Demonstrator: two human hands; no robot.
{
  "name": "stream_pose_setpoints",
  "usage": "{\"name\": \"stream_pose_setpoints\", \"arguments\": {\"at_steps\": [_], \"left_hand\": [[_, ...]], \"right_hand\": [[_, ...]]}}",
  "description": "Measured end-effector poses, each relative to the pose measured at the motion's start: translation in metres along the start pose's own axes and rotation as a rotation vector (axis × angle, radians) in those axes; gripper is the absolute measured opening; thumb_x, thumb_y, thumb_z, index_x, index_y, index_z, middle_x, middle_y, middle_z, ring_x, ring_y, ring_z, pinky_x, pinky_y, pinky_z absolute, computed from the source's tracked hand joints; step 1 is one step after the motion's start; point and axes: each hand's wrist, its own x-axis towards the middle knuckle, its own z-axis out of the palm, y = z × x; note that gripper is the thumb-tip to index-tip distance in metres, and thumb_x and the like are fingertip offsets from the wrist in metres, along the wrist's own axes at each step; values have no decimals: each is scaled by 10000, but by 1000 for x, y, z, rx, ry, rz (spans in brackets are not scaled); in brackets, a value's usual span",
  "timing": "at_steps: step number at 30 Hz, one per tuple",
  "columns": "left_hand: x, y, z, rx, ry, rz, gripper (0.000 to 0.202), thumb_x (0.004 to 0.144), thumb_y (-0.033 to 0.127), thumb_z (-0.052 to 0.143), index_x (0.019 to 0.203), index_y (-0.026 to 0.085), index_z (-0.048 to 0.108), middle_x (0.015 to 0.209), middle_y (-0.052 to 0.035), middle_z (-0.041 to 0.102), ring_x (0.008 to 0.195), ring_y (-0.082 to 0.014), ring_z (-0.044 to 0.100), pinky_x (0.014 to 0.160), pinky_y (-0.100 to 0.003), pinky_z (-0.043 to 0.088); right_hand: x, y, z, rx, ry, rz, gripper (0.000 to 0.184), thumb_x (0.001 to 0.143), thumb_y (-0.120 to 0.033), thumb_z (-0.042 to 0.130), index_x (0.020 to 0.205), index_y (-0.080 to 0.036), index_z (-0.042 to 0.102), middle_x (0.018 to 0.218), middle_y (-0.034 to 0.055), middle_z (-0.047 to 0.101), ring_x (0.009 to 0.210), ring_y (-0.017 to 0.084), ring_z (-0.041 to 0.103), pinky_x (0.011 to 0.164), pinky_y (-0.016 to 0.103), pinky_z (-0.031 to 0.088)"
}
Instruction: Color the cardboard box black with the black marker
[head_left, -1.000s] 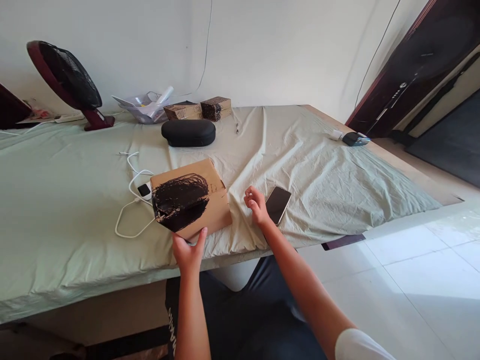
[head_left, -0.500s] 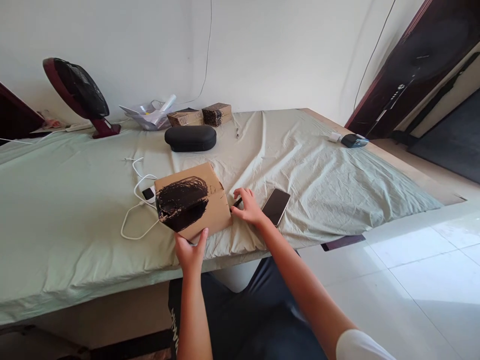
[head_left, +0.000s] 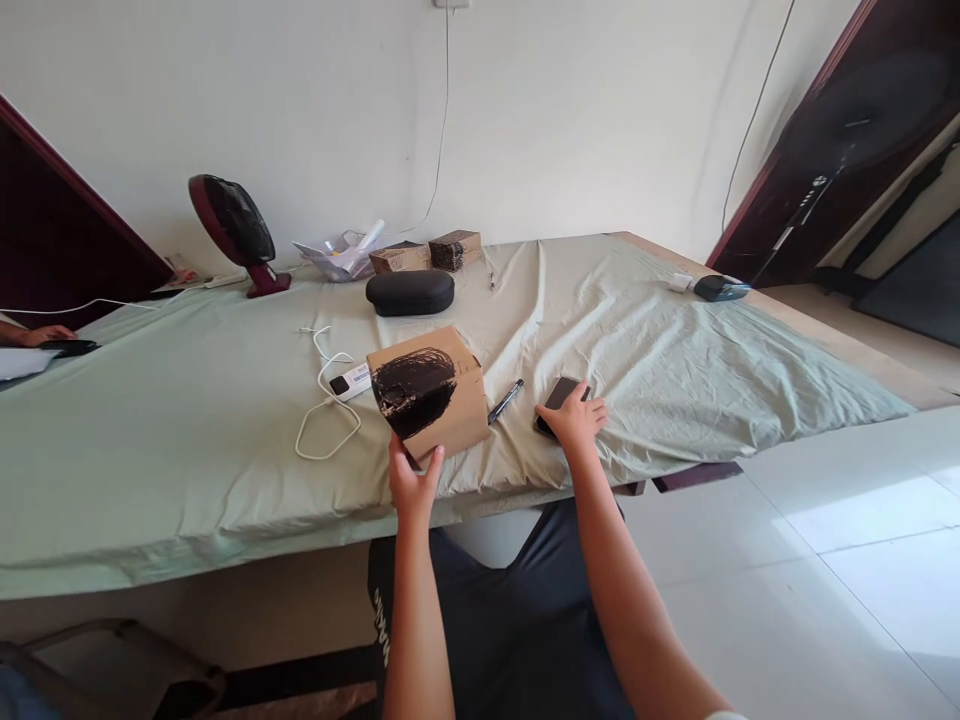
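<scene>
A cardboard box (head_left: 465,415) with a black scribbled patch on its side sits tilted near the table's front edge. My left hand (head_left: 415,485) grips its near lower edge, thumb in front and the other fingers partly hidden. To the right, my right hand (head_left: 576,415) lies over a dark smartphone (head_left: 556,392), thumb at its left edge and fingers around the right side; the phone rests on the cloth. Between box and phone lies a black marker pen (head_left: 505,401), touched by neither hand.
Left of the box lie a white cable (head_left: 328,456) and a small white device (head_left: 352,382). Behind stand a black case (head_left: 410,293), two small boxes (head_left: 455,250), a plastic basket (head_left: 337,266) and a fan (head_left: 236,225). Another person's hand (head_left: 49,335) shows at far left.
My right hand has left the marker pen and moved right onto the smartphone. My left hand stays on the box. The view has shifted, bringing another person's hand into sight at left.
</scene>
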Motion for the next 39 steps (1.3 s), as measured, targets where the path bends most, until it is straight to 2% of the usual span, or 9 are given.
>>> {"name": "stream_pose_setpoints", "arguments": {"at_steps": [5, 8, 12, 17, 20, 24, 31, 34, 39], "left_hand": [[-1, 4, -1, -43, -42, 39, 898, 826, 507, 795, 1588, 195, 436, 1500, -210, 611, 1402, -333, 623, 1155, -469, 521], [-4, 10, -10, -58, -48, 49, 942, 821, 472, 812, 1625, 207, 397, 1595, -219, 522, 1473, -337, 559, 1182, -475, 497], [-3, 22, -32, -77, -16, 44, 956, 825, 464, 812, 1645, 231, 378, 1678, -215, 420, 1536, -349, 480, 1192, -491, 478], [17, 47, -50, -115, 96, 44, 839, 897, 445, 723, 1629, 219, 381, 1623, -236, 476, 1468, -349, 544, 1134, -518, 515], [20, 66, -54, -109, 171, 69, 743, 944, 437, 649, 1598, 202, 386, 1592, -248, 484, 1428, -342, 571, 1108, -518, 532], [-30, 78, -73, -35, 147, 155, 594, 1006, 441, 571, 1538, 210, 444, 1547, -208, 518, 1450, -305, 541, 1177, -500, 484], [-192, 28, -133, 174, -454, 106, 257, 855, 393, 736, 1073, 288, 820, 1189, -105, 785, 1176, -330, 726, 1095, -578, 559], [-211, -2, -146, 270, -510, -1, 328, 926, 345, 630, 1201, 299, 802, 1400, -105, 730, 1391, -349, 618, 1215, -665, 425], [-197, -24, -142, 349, -572, -81, 365, 990, 324, 570, 1308, 326, 749, 1544, -42, 646, 1531, -306, 477, 1292, -642, 298]], "right_hand": [[8, -10, -15, 594, -84, 98, 1180, 584, -158, 869, 1641, -55, 353, 1564, 350, 453, 1523, 502, 382, 1232, 636, 282], [-2, -2, -24, 893, -201, 86, 665, 685, -214, 780, 1324, -87, 643, 1232, 218, 725, 1277, 405, 646, 1098, 546, 512], [-36, -6, -41, 1178, -362, 13, 334, 879, -438, 666, 1096, -183, 667, 889, 83, 772, 863, 284, 763, 794, 458, 657], [-89, -44, -75, 1807, -981, -235, 587, 953, -738, 490, 1159, -217, 662, 993, 116, 794, 927, 315, 765, 807, 547, 656], [-127, -60, -85, 1859, -1300, -341, 655, 950, -763, 426, 1184, -202, 669, 1032, 142, 795, 925, 324, 743, 801, 552, 651], [-170, -63, -75, 1720, -1588, -367, 705, 945, -789, 362, 1171, -204, 684, 1036, 144, 789, 906, 323, 723, 788, 541, 646], [-197, -63, -43, 1584, -1925, -282, 671, 1033, -720, 298, 1279, -209, 656, 1172, 152, 775, 950, 297, 728, 856, 538, 637], [-201, -65, -37, 1563, -2022, -234, 693, 1044, -719, 264, 1327, -205, 635, 1234, 163, 757, 934, 285, 715, 840, 547, 639], [-205, -68, -33, 1638, -2069, -192, 737, 1034, -705, 230, 1323, -162, 636, 1261, 198, 736, 857, 275, 666, 694, 505, 628]]}}
